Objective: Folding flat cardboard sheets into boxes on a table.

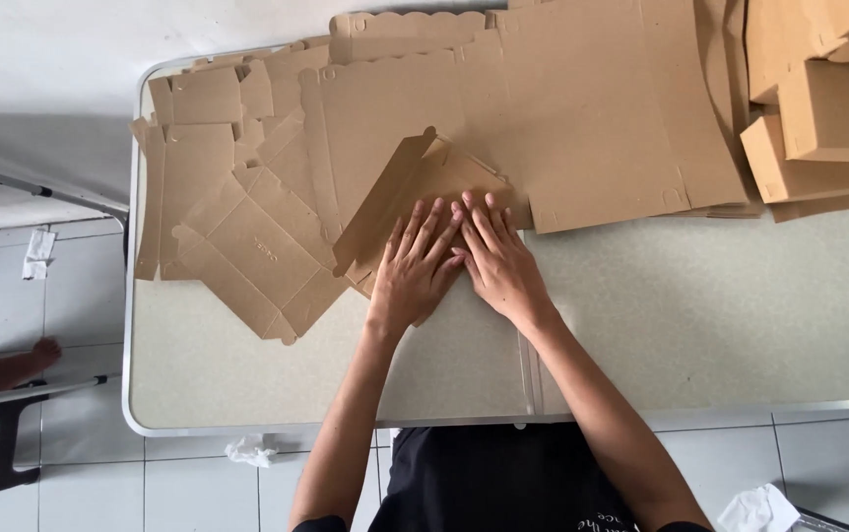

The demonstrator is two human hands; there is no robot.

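Black shirt (498,483) sits lowest in my view, and from it my forearms run up over the table (700,315) to where both palms lie flat and side by side. My left hand (415,271) is spread wide, fingers fanned, pressing down on the box blank (415,192); my right hand (498,261) is open the same way, touching the left at the forefinger, its fingertips on the same piece. Neither hand grips anything; both only press. The blank lies at the table's middle, on the near edge of the loose stack (247,217) of flat die-cut cardboard, and one long flap (385,202) of it stands tilted up just left of my left fingers. I judge this cardboard light and fairly stiff across the panels but weak along the scored lines, so it should bend cleanly there and crease badly anywhere else. Its surface looks dry and matt, not slippery, though a thin sheet will slide on the ones under it. I would hold it by flat panels beside a score, thumbs along the fold, not by the small tabs, which could tear. Folded boxes (828,108) are piled at the far right corner, well apart from my hands.
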